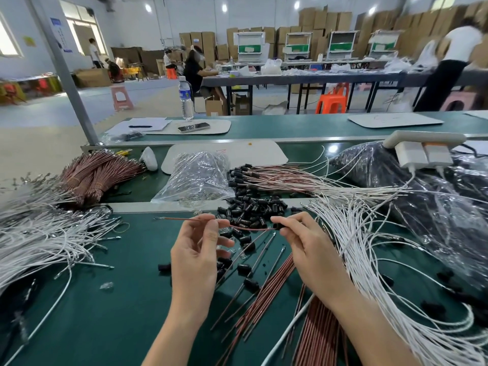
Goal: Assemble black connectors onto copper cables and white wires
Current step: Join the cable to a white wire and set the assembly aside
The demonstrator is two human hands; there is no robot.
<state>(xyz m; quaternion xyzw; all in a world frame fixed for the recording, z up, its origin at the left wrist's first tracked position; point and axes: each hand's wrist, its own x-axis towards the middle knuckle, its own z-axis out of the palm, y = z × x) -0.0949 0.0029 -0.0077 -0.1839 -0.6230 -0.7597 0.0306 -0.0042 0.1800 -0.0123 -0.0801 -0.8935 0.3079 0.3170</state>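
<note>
**One cable, one connector, both grips busy**

Close to the near edge of the desk point(105, 313), loose copper cables point(266, 294) lie fanned out between the forearms. Just beyond them the left grip point(195, 257) pinches a single copper cable point(182, 219), whose free tip points left. The right grip point(303, 241) pinches a black connector point(278, 226) at that cable's other end. Behind both hands sits a pile of connectors point(250, 210). White wires point(369, 247) sweep along the right side. Farther back lie a clear bag point(198, 175), capped cables point(277, 178) and, at the far left, copper bundles point(97, 173)
</note>
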